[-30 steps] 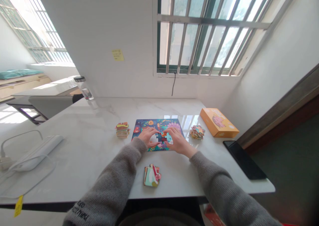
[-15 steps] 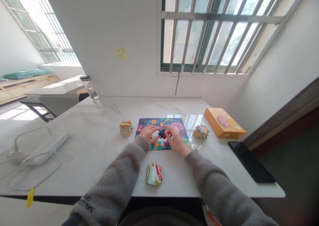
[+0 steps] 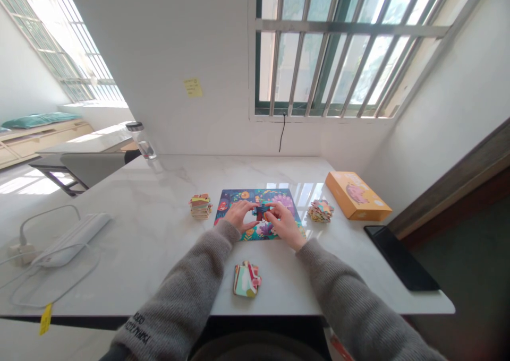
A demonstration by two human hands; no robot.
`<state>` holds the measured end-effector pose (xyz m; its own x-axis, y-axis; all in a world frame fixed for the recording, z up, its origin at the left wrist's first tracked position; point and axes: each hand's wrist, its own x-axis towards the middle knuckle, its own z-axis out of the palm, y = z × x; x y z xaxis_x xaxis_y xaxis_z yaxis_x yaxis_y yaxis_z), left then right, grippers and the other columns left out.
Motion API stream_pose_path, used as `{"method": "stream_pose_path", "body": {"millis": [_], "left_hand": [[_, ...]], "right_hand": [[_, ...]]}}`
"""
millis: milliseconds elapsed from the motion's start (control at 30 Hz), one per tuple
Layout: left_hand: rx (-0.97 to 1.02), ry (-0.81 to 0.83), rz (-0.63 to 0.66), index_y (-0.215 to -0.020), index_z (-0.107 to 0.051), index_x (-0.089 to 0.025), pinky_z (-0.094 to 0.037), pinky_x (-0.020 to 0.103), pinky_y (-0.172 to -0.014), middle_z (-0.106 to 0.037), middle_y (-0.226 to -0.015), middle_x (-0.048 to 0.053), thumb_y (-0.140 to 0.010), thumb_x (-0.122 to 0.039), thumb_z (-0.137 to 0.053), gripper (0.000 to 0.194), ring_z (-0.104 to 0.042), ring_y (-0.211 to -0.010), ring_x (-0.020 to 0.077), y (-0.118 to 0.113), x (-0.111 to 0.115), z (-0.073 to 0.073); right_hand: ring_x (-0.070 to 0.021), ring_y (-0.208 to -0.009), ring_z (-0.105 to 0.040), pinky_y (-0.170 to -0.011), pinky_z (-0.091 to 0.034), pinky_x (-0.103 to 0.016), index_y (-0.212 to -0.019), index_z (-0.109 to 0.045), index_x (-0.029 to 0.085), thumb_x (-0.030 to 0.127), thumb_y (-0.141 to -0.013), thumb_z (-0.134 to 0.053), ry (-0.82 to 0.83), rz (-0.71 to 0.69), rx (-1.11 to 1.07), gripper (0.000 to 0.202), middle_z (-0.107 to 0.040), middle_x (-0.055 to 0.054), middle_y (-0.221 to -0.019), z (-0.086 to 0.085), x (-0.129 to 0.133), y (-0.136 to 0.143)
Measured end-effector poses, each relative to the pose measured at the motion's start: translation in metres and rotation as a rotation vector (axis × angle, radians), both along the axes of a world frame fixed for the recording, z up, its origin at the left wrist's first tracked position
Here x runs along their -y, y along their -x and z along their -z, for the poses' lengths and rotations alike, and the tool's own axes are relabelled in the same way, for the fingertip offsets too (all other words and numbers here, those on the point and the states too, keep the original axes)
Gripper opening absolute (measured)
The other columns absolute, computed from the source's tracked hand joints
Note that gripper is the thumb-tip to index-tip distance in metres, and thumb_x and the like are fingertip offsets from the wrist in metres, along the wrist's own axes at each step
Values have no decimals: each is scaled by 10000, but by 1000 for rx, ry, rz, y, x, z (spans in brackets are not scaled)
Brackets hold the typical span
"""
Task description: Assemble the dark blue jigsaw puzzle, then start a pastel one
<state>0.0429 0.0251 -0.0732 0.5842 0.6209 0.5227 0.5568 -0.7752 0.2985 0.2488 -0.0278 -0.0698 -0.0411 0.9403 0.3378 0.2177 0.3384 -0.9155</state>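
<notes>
A colourful jigsaw puzzle (image 3: 248,194) lies flat on the white table, with a pale gap near its middle. Between my hands, over that gap, is a dark blue and red puzzle piece (image 3: 260,212). My right hand (image 3: 282,224) pinches its right side with thumb and fingertips. On the puzzle's left part rests my left hand (image 3: 238,215), thumb and forefinger apart, its fingertips close to the piece's left side. Whether they touch it I cannot tell. My fingers cover parts of the puzzle.
Stacks of puzzle pieces stand left (image 3: 200,207), right (image 3: 321,211) and in front (image 3: 247,280) of the puzzle. Farther right are an orange box (image 3: 356,196) and a black tablet-like slab (image 3: 400,257). A power strip (image 3: 77,241) with cables lies left; a clear bottle (image 3: 144,142) stands behind.
The puzzle piece has turned and lies flatter over the gap, showing more dark blue. My right fingers have shifted slightly on it; my left hand is nearly unmoved.
</notes>
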Motion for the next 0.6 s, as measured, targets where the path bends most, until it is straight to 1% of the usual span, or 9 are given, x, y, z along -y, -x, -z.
{"method": "stream_pose_path", "body": {"millis": [67,167,233,333,400,467,500,533,600], "left_hand": [[-13,-4,2,-1259,-617,-248,-473,392,-915,-668,-1049,68,-810,-356,-742,478,-620,-992,251,0,-1,1],[-30,-28,25,-1285,-634,-267,-465,402,-929,-663,-1080,71,-809,-392,-748,505,-605,-998,256,0,-1,2],[-39,-40,26,-1302,-632,-277,-457,405,-928,-664,-1083,70,-827,-403,-732,502,-598,-1001,259,0,0,1],[-8,-40,-39,-1295,-622,-257,-450,390,-910,-672,-1052,66,-892,-343,-655,413,-601,-1010,251,0,3,-2],[39,-39,-83,-1187,-657,-223,-450,381,-897,-678,-1001,65,-924,-288,-594,278,-608,-994,243,0,4,-6],[60,-38,-84,-1081,-669,-210,-451,382,-895,-680,-986,64,-918,-284,-590,195,-611,-983,243,0,6,-8],[56,-34,-71,-1074,-663,-211,-453,384,-896,-680,-999,65,-898,-304,-619,204,-611,-985,246,0,7,-9],[44,-29,-54,-1096,-652,-215,-455,388,-899,-679,-1018,66,-865,-334,-664,260,-610,-990,253,0,7,-10],[19,-18,-23,-1163,-625,-219,-460,395,-899,-676,-1047,71,-789,-371,-745,421,-610,-1001,266,-1,8,-10]], "right_hand": [[-191,-639,-589,-580,-481,-326,-1119,-606,228,342,-875,-579,6,-2,-18,271,-595,6,-695,1,-1,-1],[-180,-644,-609,-605,-518,-329,-1268,-546,218,326,-863,-593,-2,-5,-30,422,-598,8,-759,-1,-1,-2],[-168,-628,-608,-592,-519,-319,-1308,-531,223,316,-857,-592,-4,-30,-11,464,-587,15,-771,-2,-2,-3],[-166,-631,-616,-593,-505,-306,-1192,-606,217,336,-856,-597,14,-57,-1,357,-591,20,-720,-4,-2,-4],[-165,-625,-616,-581,-484,-291,-1114,-622,201,373,-849,-615,55,-44,-53,316,-608,24,-675,-4,-1,-4],[-156,-605,-608,-544,-448,-265,-1075,-612,186,421,-835,-638,119,-18,-126,337,-643,19,-670,-6,0,-3],[-149,-589,-599,-522,-426,-251,-1065,-608,181,443,-825,-650,152,-3,-155,357,-661,12,-681,-7,2,-3],[-141,-570,-587,-499,-404,-240,-1061,-607,179,459,-814,-663,182,10,-175,377,-679,3,-700,-8,3,-3],[-125,-527,-555,-458,-367,-224,-1064,-607,183,481,-800,-681,225,19,-194,405,-696,-7,-720,-10,5,-3]]}}
